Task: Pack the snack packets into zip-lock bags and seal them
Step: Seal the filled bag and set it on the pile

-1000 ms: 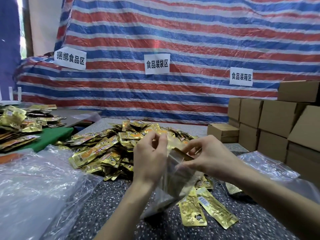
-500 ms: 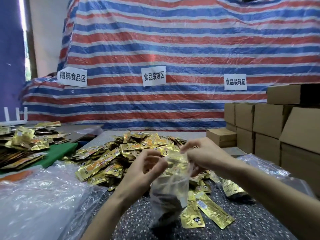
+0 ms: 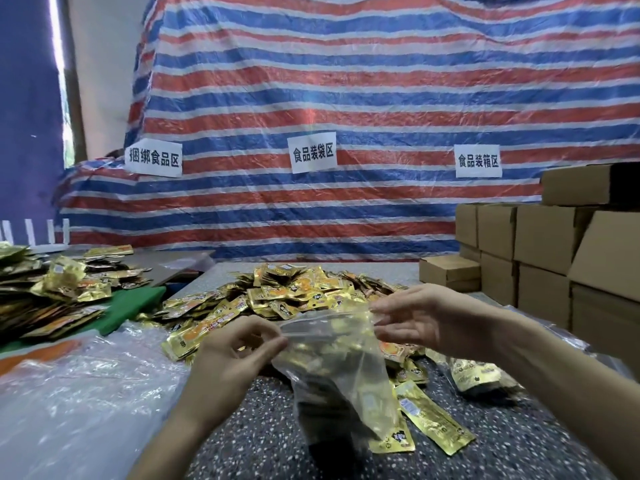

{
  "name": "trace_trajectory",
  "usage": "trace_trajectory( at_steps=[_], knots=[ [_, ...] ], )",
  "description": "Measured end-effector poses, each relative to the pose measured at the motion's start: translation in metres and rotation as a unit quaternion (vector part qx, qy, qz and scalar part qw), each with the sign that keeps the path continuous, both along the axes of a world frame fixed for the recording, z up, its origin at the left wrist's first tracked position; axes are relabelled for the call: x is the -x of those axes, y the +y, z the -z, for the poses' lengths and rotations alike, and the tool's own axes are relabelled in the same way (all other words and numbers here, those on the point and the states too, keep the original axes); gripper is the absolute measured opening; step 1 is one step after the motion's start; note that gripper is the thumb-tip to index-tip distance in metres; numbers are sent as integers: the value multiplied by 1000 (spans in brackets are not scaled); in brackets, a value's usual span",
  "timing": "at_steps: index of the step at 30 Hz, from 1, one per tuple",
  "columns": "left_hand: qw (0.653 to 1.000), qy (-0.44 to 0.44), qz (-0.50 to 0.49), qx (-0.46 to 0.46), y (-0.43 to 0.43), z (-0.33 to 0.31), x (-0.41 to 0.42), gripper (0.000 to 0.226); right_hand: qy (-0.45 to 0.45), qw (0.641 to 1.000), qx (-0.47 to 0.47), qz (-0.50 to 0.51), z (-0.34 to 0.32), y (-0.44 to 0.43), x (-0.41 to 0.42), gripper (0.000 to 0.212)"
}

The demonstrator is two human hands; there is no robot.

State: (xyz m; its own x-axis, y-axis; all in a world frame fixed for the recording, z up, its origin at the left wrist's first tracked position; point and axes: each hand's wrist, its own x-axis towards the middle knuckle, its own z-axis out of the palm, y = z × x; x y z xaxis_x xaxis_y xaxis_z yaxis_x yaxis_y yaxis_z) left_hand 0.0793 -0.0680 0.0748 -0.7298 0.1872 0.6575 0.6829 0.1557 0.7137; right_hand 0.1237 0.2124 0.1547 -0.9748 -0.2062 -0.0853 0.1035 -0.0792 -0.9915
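Glossy gold foil packets (image 3: 298, 292), clear plastic bag (image 3: 341, 368), matt cardboard boxes (image 3: 540, 237), speckled tabletop (image 3: 263, 427).

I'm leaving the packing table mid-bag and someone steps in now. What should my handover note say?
Left hand pinches the zip-lock bag at its top left end; right hand pinches the top right end.
The bag holds gold packets and hangs over the table; whether the zip is closed cannot be told.
Left to do: press the seal along, then bag the pile of packets behind and the loose packets beside it.
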Motion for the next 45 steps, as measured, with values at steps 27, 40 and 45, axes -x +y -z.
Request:
trace_trajectory(
  at_steps=[27,40,45],
  knots=[
    [998,-36,38,-45,25,-13,25,10,216,909,-258,245,30,1,3,6],
    [998,-12,55,-15,33,-26,22,16,387,696,-604,40,-23,-75,7,40],
    [996,-21,78,-30,33,-27,17,6,375,708,-598,27,-24,-77,9,15]
  ],
)
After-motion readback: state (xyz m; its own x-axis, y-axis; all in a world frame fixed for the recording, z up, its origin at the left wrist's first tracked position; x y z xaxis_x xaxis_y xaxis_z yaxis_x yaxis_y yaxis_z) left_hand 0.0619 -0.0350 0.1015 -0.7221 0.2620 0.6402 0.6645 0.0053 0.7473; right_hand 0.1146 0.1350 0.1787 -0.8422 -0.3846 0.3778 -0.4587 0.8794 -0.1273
